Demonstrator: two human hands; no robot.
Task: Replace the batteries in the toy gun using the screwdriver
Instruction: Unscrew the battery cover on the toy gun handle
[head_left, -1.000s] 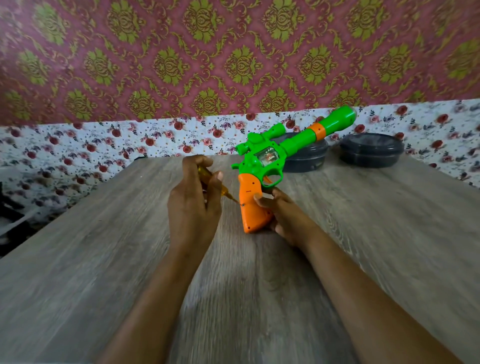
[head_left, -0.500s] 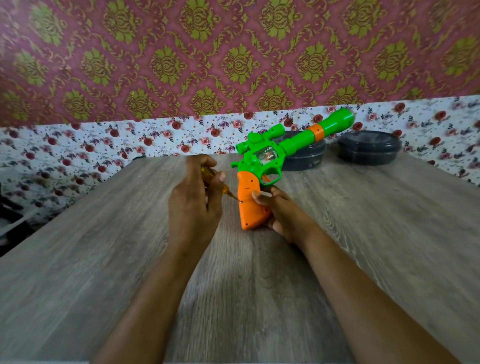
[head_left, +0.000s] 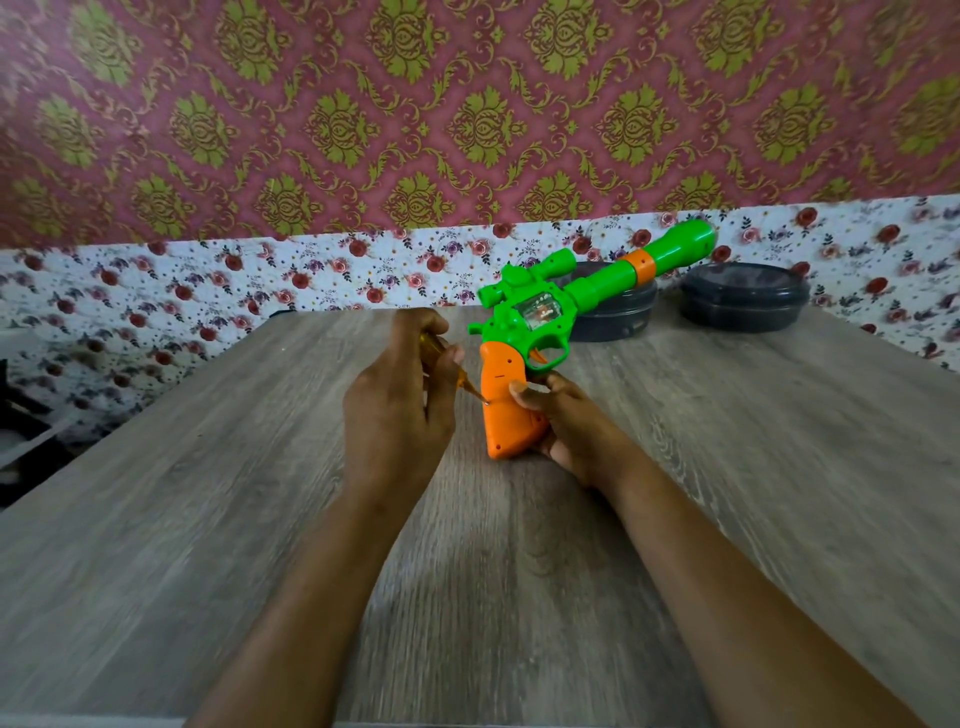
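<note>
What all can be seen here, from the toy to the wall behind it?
toy gun: one, green with orange handle, mid-table, barrel slanting up toward the wall
screwdriver: one, yellow-handled, tip at the orange handle's side
round containers: two, dark, far table edge
table: one, grey wood grain
wallpaper: maroon and gold above, white floral below
left-hand grip: one, round the screwdriver
right-hand grip: one, round the gun's handle

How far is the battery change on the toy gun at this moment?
Done: the right hand steadies the toy gun by its orange grip on the table. In hand: the left hand holds the screwdriver, tip at a grip screw. Left: the grip looks closed, no batteries show; opening, swapping, closing remain.
</note>
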